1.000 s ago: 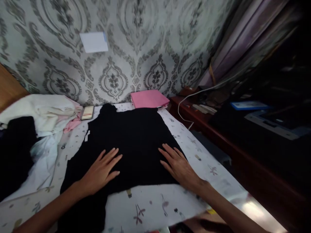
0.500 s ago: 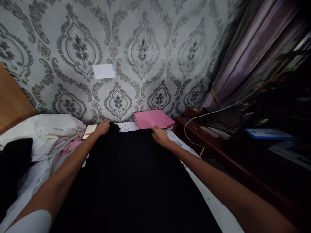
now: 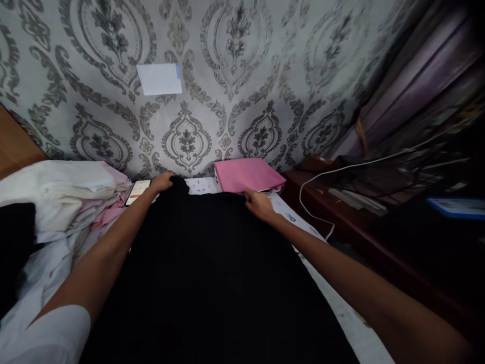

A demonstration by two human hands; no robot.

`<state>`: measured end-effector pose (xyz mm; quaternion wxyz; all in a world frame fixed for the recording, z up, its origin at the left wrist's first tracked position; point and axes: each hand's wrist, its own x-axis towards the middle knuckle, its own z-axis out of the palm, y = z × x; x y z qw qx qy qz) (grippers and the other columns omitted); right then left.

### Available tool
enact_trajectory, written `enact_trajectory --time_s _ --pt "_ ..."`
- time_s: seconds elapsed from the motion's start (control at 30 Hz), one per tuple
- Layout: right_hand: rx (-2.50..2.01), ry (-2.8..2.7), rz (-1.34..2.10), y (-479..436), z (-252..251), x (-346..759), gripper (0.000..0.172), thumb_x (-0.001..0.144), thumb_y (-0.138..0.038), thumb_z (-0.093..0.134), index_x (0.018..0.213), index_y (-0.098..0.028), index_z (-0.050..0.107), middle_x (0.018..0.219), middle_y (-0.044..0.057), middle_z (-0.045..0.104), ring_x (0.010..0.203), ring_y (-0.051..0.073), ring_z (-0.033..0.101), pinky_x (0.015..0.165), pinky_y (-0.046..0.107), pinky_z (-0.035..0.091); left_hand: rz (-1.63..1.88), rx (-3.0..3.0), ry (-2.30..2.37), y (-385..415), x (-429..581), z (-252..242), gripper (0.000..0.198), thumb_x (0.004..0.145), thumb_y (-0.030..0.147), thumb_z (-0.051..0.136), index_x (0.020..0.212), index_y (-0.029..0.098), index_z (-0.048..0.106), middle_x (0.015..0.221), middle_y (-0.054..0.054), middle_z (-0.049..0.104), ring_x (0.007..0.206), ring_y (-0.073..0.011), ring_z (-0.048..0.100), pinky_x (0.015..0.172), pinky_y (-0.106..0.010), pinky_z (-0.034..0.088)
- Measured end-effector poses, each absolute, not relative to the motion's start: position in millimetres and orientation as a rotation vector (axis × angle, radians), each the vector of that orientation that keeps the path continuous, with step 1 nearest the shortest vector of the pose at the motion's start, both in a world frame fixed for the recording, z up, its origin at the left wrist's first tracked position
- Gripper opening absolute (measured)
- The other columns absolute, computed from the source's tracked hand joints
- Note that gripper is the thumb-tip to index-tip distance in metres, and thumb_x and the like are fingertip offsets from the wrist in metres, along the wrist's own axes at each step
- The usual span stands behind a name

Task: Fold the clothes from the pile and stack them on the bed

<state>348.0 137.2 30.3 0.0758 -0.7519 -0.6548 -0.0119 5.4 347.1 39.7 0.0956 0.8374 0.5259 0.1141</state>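
Note:
A large piece of black cloth (image 3: 215,273), perhaps a garment, spreads from the far side of the bed down past the bottom of the view. My left hand (image 3: 163,182) is closed on its far left corner, where the fabric bunches up. At the far right corner, my right hand (image 3: 259,203) pinches the edge between thumb and fingers. Just beyond the right hand lies a folded pink cloth (image 3: 248,174). A phone (image 3: 138,192) with a lit screen rests left of my left hand.
White and pink clothes (image 3: 64,189) are heaped at the left, with another black cloth (image 3: 17,247) nearer me. Patterned wallpaper (image 3: 235,121) backs the bed. On the right stand a dark red wooden table (image 3: 341,217) and a white cable (image 3: 348,169); a purple curtain (image 3: 413,86) hangs behind.
The camera view has tilted down and come closer to the wall. Both hands keep hold of the black cloth's far corners, the right one slightly farther from the left.

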Motion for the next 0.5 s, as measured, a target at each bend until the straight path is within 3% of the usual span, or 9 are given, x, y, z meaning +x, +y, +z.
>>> enact_trajectory --time_s 0.07,0.2,0.3,0.43,0.5 --pt "-2.231 -1.935 -0.041 137.1 30.9 349.4 0.027 0.084 -0.013 0.049 0.107 -0.018 0.061 0.096 0.008 0.07 0.086 0.023 0.062 0.064 0.03 0.035 0.453 2.43 1.573 337.4 0.0 55.8 0.038 0.072 0.019 0.055 0.108 0.018 0.066 0.093 -0.004 0.07 0.094 -0.0235 0.065 0.084 -0.032 0.051" --pt "-2.107 -1.865 -0.119 128.6 36.1 352.9 0.042 0.083 -0.013 0.051 0.124 -0.017 0.057 0.112 0.011 0.069 0.094 0.025 0.062 0.071 0.031 0.04 0.634 2.311 1.488 298.5 -20.6 94.7 0.031 0.076 0.024 0.053 0.105 0.016 0.06 0.074 0.001 0.059 0.069 -0.0175 0.06 0.065 -0.027 0.049" --pt "-2.075 -1.91 -0.203 108.0 43.1 355.2 0.039 0.084 -0.013 0.05 0.121 -0.018 0.062 0.116 0.011 0.068 0.099 0.026 0.062 0.074 0.032 0.042 0.783 2.244 1.268 247.3 -41.3 122.5 0.024 0.074 0.028 0.059 0.095 0.016 0.057 0.067 0.004 0.049 0.061 -0.0132 0.051 0.061 -0.024 0.044" --pt "-2.099 -2.067 -0.29 56.4 45.3 353.9 0.027 0.087 -0.018 0.05 0.11 -0.021 0.064 0.115 0.008 0.065 0.087 0.022 0.062 0.063 0.031 0.038 0.741 2.383 1.128 160.7 -67.7 132.8 0.021 0.078 0.033 0.059 0.092 0.018 0.059 0.077 0.002 0.057 0.074 -0.0164 0.057 0.072 -0.027 0.046" --pt "-2.088 -2.183 -0.335 26.5 40.2 350.5 0.023 0.088 -0.018 0.05 0.107 -0.02 0.064 0.112 0.009 0.064 0.082 0.021 0.061 0.06 0.031 0.036 0.579 2.503 1.118 119.3 -79.2 118.6 0.019 0.079 0.026 0.055 0.096 0.02 0.061 0.089 0.0 0.063 0.087 -0.0195 0.061 0.08 -0.03 0.048"
